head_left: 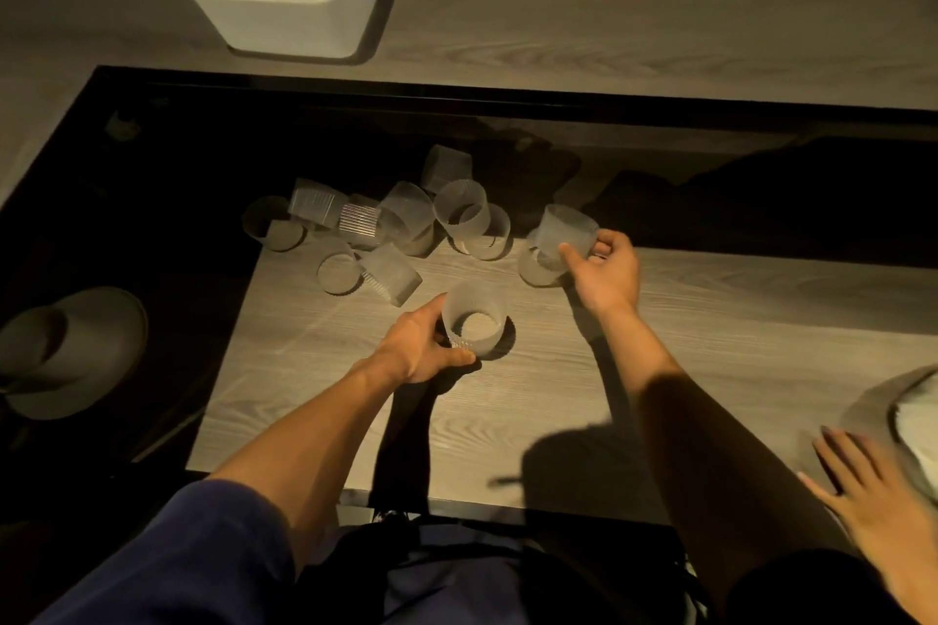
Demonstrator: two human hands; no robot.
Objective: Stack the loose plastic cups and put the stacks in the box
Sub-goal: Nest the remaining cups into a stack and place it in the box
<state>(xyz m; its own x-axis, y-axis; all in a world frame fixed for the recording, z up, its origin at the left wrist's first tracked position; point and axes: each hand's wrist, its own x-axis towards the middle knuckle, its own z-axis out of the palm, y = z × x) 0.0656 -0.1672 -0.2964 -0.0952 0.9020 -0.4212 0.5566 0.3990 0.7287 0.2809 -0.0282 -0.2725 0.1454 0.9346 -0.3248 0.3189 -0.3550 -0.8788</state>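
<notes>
Two hands at work over a glass-topped table (660, 106). Left hand (421, 345) curled round one frosted ribbed cup (474, 322), upright on the glass, mouth up, thumb on the near side. Right hand (606, 269) gripping a second cup (566, 231) by its side, tilted and raised, with another cup (538, 269) lying just below it. Behind and to the left, a heap of loose cups (401, 223): roughly ten, a few upright, most on their sides, several touching or overlapping (exact tally hard, clear plastic over clear plastic). One white box (284, 10), open-topped, well apart from the heap, beyond the far edge of the table on the wood floor; a pale frosted shape leaning inside, cannot tell what. One grey hat (71, 350) at the left, in the dark. A third hand (883, 513) at lower right, blurred, fingers spread, holding nothing. One pale rounded thing (913, 421) at the right edge, cut off, not identifiable.
</notes>
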